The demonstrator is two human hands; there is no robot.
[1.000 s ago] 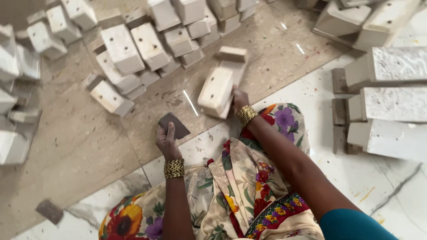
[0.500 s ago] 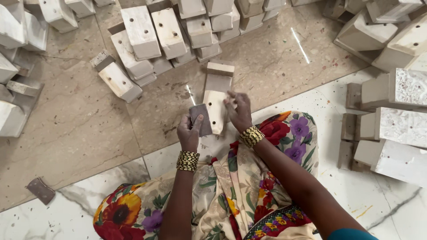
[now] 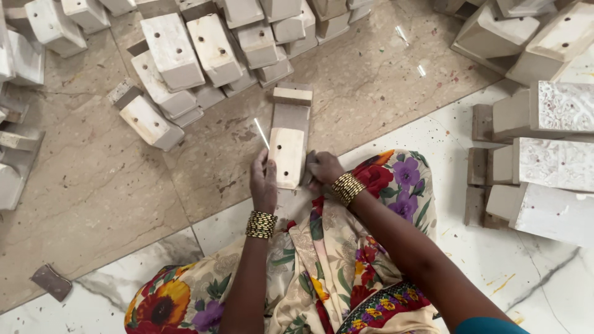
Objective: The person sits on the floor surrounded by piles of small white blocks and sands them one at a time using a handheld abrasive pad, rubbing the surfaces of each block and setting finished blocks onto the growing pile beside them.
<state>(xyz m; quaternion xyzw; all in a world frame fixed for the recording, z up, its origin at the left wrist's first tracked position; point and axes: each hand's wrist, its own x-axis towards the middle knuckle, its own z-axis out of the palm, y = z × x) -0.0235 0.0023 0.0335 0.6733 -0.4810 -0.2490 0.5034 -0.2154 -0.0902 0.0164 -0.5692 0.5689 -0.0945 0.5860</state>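
A pale wooden block [image 3: 288, 151] with a small hole in its top face lies on the floor in front of my knees, its far end on a wider base [image 3: 292, 94]. My left hand [image 3: 264, 184] grips the block's near left edge. My right hand [image 3: 323, 168] presses a small dark grey sanding piece [image 3: 308, 166] against the block's right side. Both wrists wear gold bangles. My floral garment [image 3: 322, 272] covers my lap below.
Several similar white-painted blocks [image 3: 185, 52] lie heaped at the top left and top centre. More blocks, some carved [image 3: 557, 161], are stacked at the right. A second dark sanding piece [image 3: 51, 282] lies on the floor at the lower left.
The dark sanding piece went from the floor under my left hand up to the block and is now under my right hand. My left hand moved to the block's left edge.
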